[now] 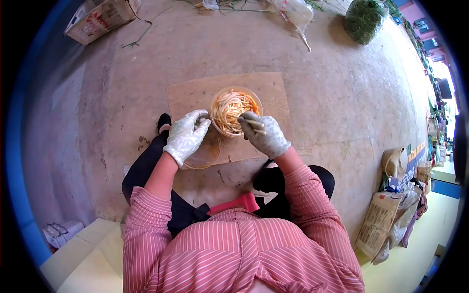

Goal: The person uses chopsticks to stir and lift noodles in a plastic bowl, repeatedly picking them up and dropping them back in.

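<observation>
Forearms angle inward to a bowl of noodles, centre of frame.
Left hand curls beside the rim, grip unclear; right hand, closed round pale sticks, hangs over the bowl's lower-right edge.

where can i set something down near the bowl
Bare: both far corners of the board, either side of the bowl; the floor between board and green bag. Crowded: the board's near side, with the lid by the left hand and the right hand over the bowl's rim.
</observation>
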A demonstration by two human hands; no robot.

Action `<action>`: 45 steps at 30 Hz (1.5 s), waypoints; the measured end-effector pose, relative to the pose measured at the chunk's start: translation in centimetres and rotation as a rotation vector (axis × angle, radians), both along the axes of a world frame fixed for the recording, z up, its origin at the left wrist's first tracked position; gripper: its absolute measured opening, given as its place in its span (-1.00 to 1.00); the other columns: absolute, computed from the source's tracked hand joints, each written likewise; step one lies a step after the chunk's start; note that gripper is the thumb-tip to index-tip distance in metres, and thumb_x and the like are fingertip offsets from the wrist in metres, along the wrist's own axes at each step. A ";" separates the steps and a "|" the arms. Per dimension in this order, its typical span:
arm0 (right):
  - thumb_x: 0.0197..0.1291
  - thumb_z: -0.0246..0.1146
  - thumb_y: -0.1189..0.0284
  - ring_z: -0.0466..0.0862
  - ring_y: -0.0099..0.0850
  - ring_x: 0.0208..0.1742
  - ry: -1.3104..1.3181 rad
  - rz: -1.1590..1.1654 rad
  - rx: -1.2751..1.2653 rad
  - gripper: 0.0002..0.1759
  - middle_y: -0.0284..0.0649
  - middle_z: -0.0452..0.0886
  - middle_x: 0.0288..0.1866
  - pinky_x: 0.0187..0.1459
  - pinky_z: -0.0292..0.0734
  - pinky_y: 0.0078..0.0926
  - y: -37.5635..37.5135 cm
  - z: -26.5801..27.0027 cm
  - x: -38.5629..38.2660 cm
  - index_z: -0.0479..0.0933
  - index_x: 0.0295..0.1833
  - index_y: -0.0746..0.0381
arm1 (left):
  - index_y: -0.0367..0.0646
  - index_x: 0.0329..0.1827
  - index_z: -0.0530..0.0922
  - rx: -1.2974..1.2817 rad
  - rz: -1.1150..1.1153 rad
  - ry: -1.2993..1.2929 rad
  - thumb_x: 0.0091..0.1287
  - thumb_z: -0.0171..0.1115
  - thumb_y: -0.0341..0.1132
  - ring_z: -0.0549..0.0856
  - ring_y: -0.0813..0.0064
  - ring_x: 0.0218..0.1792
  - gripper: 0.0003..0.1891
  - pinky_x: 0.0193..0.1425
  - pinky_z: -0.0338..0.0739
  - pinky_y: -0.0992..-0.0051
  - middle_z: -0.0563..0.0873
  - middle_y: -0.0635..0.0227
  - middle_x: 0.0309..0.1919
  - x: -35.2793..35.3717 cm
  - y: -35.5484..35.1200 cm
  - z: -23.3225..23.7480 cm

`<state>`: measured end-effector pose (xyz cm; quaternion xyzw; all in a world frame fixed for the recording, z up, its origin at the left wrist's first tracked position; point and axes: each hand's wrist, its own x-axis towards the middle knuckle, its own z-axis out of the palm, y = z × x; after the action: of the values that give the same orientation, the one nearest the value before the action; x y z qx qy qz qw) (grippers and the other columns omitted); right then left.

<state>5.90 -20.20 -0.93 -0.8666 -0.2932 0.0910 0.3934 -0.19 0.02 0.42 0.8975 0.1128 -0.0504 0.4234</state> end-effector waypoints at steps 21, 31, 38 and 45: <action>0.23 0.04 0.33 0.43 -0.63 -0.70 0.386 -0.340 0.118 -0.72 -0.26 0.54 -0.70 -0.59 0.36 -0.62 -3.8 7.5 1.2 0.50 -0.34 0.34 | -0.19 -0.08 0.52 0.010 0.007 -0.024 0.16 0.14 -0.25 0.65 0.38 -0.34 -0.70 -0.21 0.52 0.46 0.65 0.19 -0.27 -0.1 0.0 0.3; 0.24 0.04 0.28 0.46 -0.56 -0.67 0.212 -0.233 0.247 -0.70 -0.22 0.58 -0.62 -0.55 0.40 -0.61 -1.2 2.6 2.0 0.49 -0.27 0.32 | -0.17 -0.06 0.51 0.011 0.000 -0.003 0.17 0.14 -0.25 0.63 0.38 -0.37 -0.70 -0.22 0.50 0.46 0.64 0.16 -0.29 0.0 -0.2 0.4; 0.20 0.07 0.29 0.51 -0.57 -0.63 0.457 -0.123 0.066 -0.73 -0.26 0.58 -0.62 -0.53 0.42 -0.59 -2.0 5.6 1.0 0.52 -0.29 0.30 | -0.15 -0.03 0.51 -0.002 0.005 -0.007 0.18 0.13 -0.26 0.61 0.42 -0.40 -0.70 -0.23 0.49 0.48 0.64 0.17 -0.31 -0.2 0.2 -0.1; 0.19 0.08 0.31 0.54 -0.47 -0.62 0.459 -0.094 -0.022 -0.74 -0.21 0.55 -0.64 -0.51 0.44 -0.53 -1.5 4.7 0.9 0.51 -0.35 0.29 | -0.15 -0.04 0.51 -0.010 0.003 0.011 0.18 0.14 -0.26 0.61 0.42 -0.39 -0.70 -0.23 0.49 0.48 0.64 0.16 -0.31 -0.2 -0.1 0.2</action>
<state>6.84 -21.66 3.79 -0.8400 -0.1545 0.2705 0.4442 -0.41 -0.10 0.66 0.8949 0.1162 -0.0550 0.4272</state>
